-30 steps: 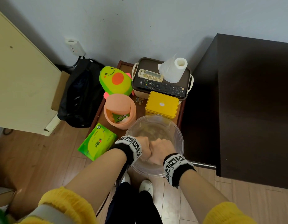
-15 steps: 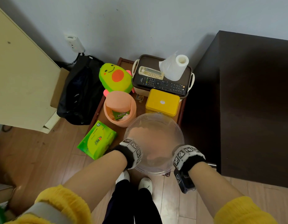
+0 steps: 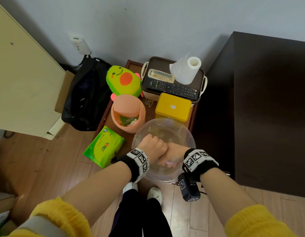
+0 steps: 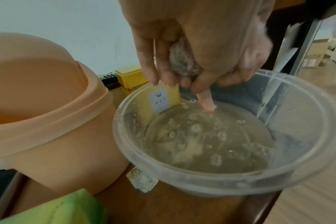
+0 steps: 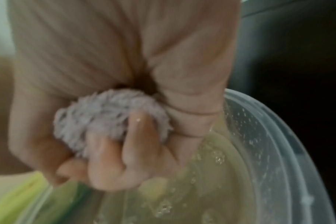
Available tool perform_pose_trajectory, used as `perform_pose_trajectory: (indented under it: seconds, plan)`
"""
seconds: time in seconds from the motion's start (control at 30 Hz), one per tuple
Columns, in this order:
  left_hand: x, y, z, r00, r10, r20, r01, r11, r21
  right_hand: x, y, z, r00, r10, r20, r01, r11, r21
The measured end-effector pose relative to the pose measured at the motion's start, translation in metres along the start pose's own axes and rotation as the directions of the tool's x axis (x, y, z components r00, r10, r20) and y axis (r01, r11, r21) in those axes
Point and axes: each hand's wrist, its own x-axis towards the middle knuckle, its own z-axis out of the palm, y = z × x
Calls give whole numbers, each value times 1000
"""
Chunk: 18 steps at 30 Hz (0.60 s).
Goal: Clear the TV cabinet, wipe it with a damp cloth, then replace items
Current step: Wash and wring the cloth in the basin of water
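Hands (image 3: pixel 163 151) squeeze cloth (image 5: pixel 109 119) over bowl (image 4: pixel 307 178) holding cloudy water (image 4: pixel 207 144)

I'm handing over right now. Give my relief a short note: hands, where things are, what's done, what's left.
Left hand and right hand: both grip the wet cloth, fists together over the basin, wringing; water drips into the basin's cloudy water.
Cabinet: dark top, to the right of the basin, nothing visible on it.
Cleared items crowd the small side table: remotes, paper roll, yellow tin, orange bin, plush, tissue pack.
Done: clearing, cloth wetted.
Left: finish wringing, wipe cabinet, replace items.
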Motion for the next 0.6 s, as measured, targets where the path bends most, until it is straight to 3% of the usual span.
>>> perform_pose_trajectory:
  seconds: [0.1,0.3,0.47,0.6]
  plan:
    - [2,7,1,989,-81,122,101,981,-167,1,-4,3,996,73,-56,-79,989,-124]
    - [2,8,13,959,-224,171,274,885,-376,3,4,17,966,-81,-245,18,969,-246]
    - [0,5,16,938,-280,207,343,843,-415,1,4,21,939,-198,-281,79,920,-383]
    - [2,-1,17,934,-246,259,347,802,-487,-1,3,21,920,-267,-287,106,875,-473]
